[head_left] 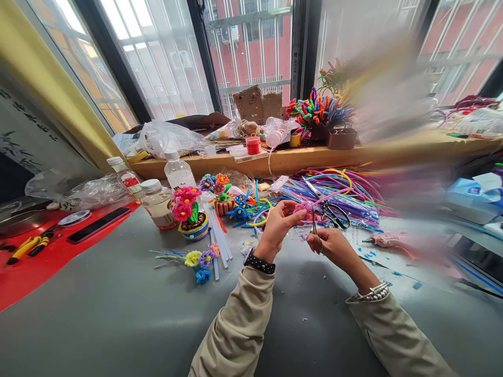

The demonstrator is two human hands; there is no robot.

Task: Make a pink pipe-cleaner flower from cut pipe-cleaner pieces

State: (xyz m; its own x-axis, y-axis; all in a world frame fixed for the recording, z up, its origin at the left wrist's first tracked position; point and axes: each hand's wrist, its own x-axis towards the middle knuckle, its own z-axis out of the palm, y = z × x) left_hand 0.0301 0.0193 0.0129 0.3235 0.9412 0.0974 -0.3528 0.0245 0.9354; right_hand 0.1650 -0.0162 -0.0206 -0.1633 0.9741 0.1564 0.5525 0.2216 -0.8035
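Observation:
Pinched in the fingers of my left hand [280, 228] is a pink pipe-cleaner flower [302, 208], with a pink stem reaching up to the right. My right hand [334, 247], just below and to the right, grips small scissors [314, 224] by the handle. Their slim metal blades point up beside the pink pipe cleaner; whether they touch it I cannot tell. Behind my hands, black-handled scissors [334, 214] lie against a heap of colourful pipe cleaners [291, 191]. Loose pipe-cleaner flowers [205, 258] in yellow, purple, pink and blue rest on the grey table left of my left hand.
A pot of pink flowers [194, 229], clear glue sticks [222, 235] and bottles [158, 203] stand or lie to the left. A glue gun [387, 240] lies right. Pliers [29, 247] and a phone [98, 225] are on the red mat. A large blur covers the right side.

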